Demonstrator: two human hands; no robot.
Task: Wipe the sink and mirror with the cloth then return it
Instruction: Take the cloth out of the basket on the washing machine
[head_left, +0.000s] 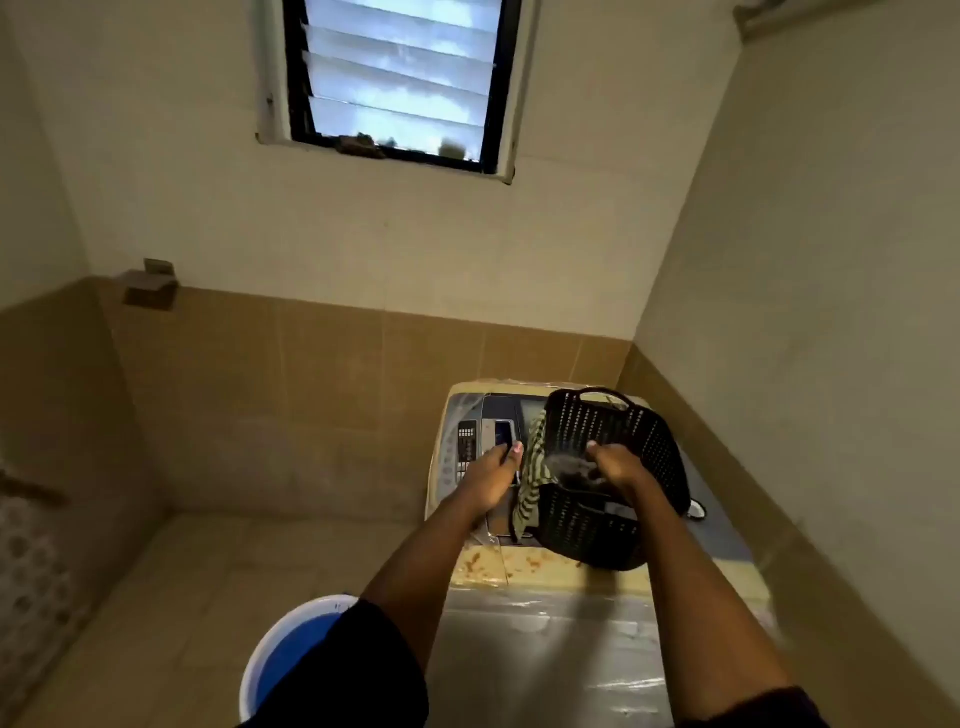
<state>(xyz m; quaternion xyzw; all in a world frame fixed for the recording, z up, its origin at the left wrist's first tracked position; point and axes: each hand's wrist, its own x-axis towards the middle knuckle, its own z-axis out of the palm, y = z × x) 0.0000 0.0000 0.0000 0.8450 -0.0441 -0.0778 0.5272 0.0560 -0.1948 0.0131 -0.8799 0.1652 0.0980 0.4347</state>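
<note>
While both hands reach over the washer (545, 623), the cloth (535, 467) hangs between them.
Striped cloth drapes over the left rim of the black basket (623, 452) atop the washer. Left hand (491, 475), fingers loosely curled, rests just beside the cloth; contact cannot be determined. Right hand (615, 467) is inside the basket, grip blurred. Walls close off the rear and right; open floor and a bucket (291, 654) lie left.
</note>
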